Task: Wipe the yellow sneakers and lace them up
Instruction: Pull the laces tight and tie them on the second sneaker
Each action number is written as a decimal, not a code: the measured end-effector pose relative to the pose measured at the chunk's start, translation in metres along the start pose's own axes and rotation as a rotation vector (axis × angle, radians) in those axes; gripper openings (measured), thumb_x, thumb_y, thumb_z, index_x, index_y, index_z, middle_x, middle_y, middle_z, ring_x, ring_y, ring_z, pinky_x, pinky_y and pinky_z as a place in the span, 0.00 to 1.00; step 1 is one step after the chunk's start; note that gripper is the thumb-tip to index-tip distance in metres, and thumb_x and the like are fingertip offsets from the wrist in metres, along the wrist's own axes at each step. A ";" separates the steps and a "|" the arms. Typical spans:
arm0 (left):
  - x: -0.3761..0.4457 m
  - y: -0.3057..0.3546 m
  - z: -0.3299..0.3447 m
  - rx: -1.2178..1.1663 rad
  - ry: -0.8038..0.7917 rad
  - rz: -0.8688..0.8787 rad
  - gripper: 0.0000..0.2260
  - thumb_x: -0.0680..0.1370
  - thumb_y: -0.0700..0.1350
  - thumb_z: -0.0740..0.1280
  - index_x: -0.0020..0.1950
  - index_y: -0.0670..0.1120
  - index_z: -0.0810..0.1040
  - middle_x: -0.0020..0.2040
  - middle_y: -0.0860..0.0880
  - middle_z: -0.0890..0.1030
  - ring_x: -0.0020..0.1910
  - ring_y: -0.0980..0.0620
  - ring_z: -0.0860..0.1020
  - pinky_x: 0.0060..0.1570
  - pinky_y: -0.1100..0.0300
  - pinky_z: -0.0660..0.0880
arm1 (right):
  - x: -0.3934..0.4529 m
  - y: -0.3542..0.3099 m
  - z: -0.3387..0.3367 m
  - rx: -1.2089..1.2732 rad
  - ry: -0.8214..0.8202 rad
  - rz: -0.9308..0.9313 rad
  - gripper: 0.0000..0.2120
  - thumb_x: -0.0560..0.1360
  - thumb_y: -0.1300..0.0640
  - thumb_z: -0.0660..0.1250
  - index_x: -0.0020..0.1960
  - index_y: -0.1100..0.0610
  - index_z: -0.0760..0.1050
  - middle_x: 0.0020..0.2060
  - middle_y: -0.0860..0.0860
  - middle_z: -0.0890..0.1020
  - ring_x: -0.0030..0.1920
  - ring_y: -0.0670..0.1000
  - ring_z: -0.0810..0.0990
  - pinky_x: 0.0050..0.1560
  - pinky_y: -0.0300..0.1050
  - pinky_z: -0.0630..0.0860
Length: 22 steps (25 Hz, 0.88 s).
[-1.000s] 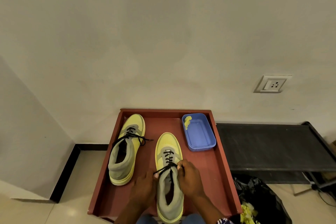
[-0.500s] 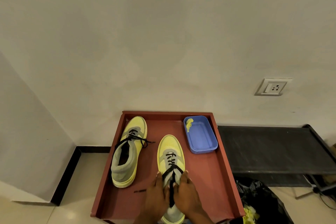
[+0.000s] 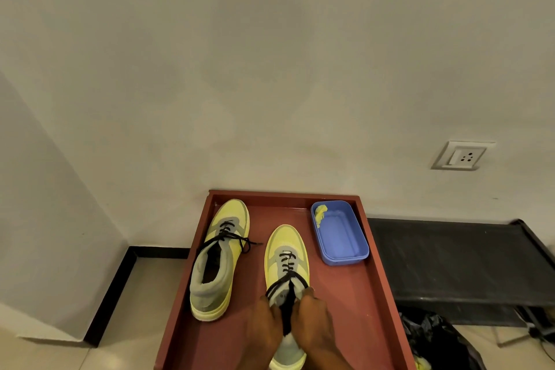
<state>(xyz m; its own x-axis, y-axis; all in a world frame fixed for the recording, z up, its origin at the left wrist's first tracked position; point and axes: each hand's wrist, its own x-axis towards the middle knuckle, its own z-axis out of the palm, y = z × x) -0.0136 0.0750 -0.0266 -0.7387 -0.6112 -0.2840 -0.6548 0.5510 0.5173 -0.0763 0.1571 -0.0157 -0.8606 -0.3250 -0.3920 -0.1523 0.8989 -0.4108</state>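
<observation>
Plain pale wall behind, wall socket [image 3: 459, 156] high and far right of both hands. Red-brown tray surface [image 3: 345, 309] pushed against the wall, black bench [image 3: 456, 258] to the right of it, dark bag [image 3: 435, 336] on the floor below that.

Left hand [image 3: 265, 324] and right hand [image 3: 312, 321] side by side over the near yellow sneaker [image 3: 285, 252], knuckles up, fingers curled at the collar. Each seemingly pinching one strand of the black lace [image 3: 286, 275]; strands running taut from the upper eyelets back to the fingertips. Exact grip hidden under the knuckles. Toe pointing away from the hands, heel showing between the wrists.

Second yellow sneaker [image 3: 219, 255] left of the left hand and a little beyond it, apart from the first, laces tied loosely, ends trailing right onto the tray.

Blue plastic tub [image 3: 341, 234] beyond and right of the right hand, near the tray's far corner, scrap of yellow cloth [image 3: 319, 213] draped over its far left rim.
</observation>
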 end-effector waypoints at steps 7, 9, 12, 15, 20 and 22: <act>0.043 -0.005 -0.012 -0.137 0.028 -0.052 0.11 0.80 0.45 0.55 0.51 0.40 0.73 0.54 0.40 0.79 0.56 0.42 0.76 0.51 0.55 0.69 | 0.028 -0.030 -0.003 -0.006 0.047 -0.054 0.19 0.79 0.57 0.54 0.67 0.64 0.62 0.59 0.60 0.77 0.59 0.60 0.77 0.57 0.49 0.74; 0.050 -0.006 -0.017 -0.156 0.038 -0.041 0.08 0.80 0.45 0.56 0.46 0.42 0.71 0.52 0.40 0.80 0.54 0.42 0.77 0.50 0.55 0.70 | 0.035 -0.036 -0.001 -0.007 0.057 -0.055 0.19 0.79 0.57 0.55 0.67 0.64 0.63 0.59 0.60 0.77 0.58 0.59 0.77 0.57 0.48 0.74; 0.061 -0.009 -0.018 -0.194 0.085 -0.043 0.08 0.80 0.44 0.56 0.44 0.42 0.70 0.49 0.41 0.81 0.50 0.43 0.79 0.46 0.57 0.70 | 0.046 -0.043 0.002 0.003 0.061 -0.069 0.18 0.79 0.57 0.55 0.66 0.63 0.63 0.58 0.59 0.78 0.57 0.59 0.78 0.57 0.48 0.75; 0.070 -0.011 -0.021 -0.263 0.139 -0.070 0.10 0.80 0.42 0.57 0.47 0.38 0.74 0.48 0.39 0.81 0.48 0.42 0.79 0.41 0.59 0.69 | 0.056 -0.049 0.004 0.003 0.053 -0.087 0.18 0.78 0.58 0.54 0.66 0.64 0.63 0.58 0.60 0.77 0.57 0.60 0.78 0.56 0.49 0.75; 0.077 -0.009 -0.028 -0.298 0.196 -0.051 0.11 0.80 0.40 0.58 0.49 0.34 0.76 0.46 0.38 0.81 0.46 0.41 0.79 0.38 0.62 0.65 | 0.067 -0.053 0.008 0.007 0.049 -0.130 0.19 0.79 0.59 0.54 0.68 0.62 0.62 0.58 0.59 0.78 0.57 0.59 0.78 0.56 0.49 0.75; 0.079 -0.012 -0.026 -0.295 0.175 -0.063 0.11 0.79 0.40 0.59 0.50 0.34 0.76 0.47 0.38 0.81 0.47 0.41 0.79 0.39 0.60 0.67 | 0.068 -0.053 0.010 0.035 0.047 -0.131 0.19 0.79 0.59 0.54 0.69 0.62 0.62 0.57 0.59 0.78 0.56 0.59 0.78 0.55 0.49 0.76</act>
<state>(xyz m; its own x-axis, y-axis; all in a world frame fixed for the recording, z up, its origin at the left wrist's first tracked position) -0.0601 0.0047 -0.0341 -0.6430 -0.7411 -0.1932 -0.6051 0.3369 0.7214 -0.1225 0.0844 -0.0287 -0.8563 -0.4239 -0.2951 -0.2482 0.8387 -0.4847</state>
